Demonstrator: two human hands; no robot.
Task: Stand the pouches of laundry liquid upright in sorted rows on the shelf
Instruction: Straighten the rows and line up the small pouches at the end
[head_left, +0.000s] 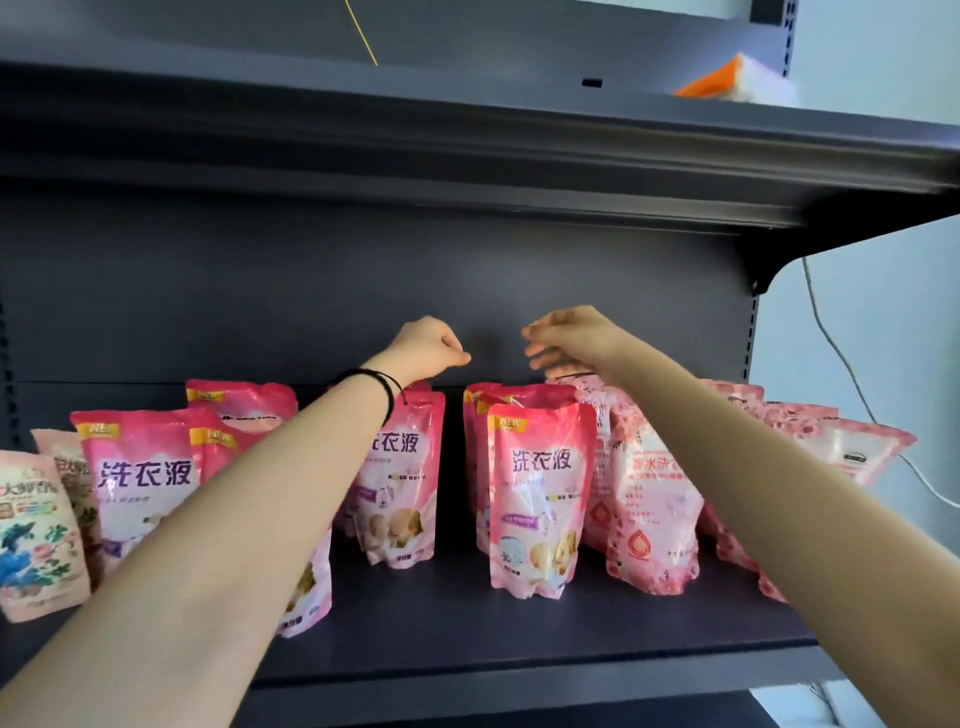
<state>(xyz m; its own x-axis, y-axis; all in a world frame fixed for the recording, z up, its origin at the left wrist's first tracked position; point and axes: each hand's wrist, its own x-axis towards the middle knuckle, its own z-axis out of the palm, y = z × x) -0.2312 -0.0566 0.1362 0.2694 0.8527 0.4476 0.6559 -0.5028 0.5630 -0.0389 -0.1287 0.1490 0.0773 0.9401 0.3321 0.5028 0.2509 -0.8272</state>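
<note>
Several pink pouches of laundry liquid stand upright on the dark shelf (519, 644). One pink pouch (540, 499) stands front and centre, another (400, 483) left of it, a third (137, 478) further left. Pale rose-patterned pouches (654, 514) fill the right side. My left hand (431, 345) hovers above the pouch tops, fingers curled, holding nothing. My right hand (563, 338) hangs over the back of the rose pouches, its fingers loosely bent and blurred; whether they touch a pouch is unclear.
Flowered beige pouches (36, 535) stand at the far left. The upper shelf (467, 150) overhangs closely above. An orange and white object (737, 83) lies on that upper shelf. A white cable (831, 338) hangs at the right.
</note>
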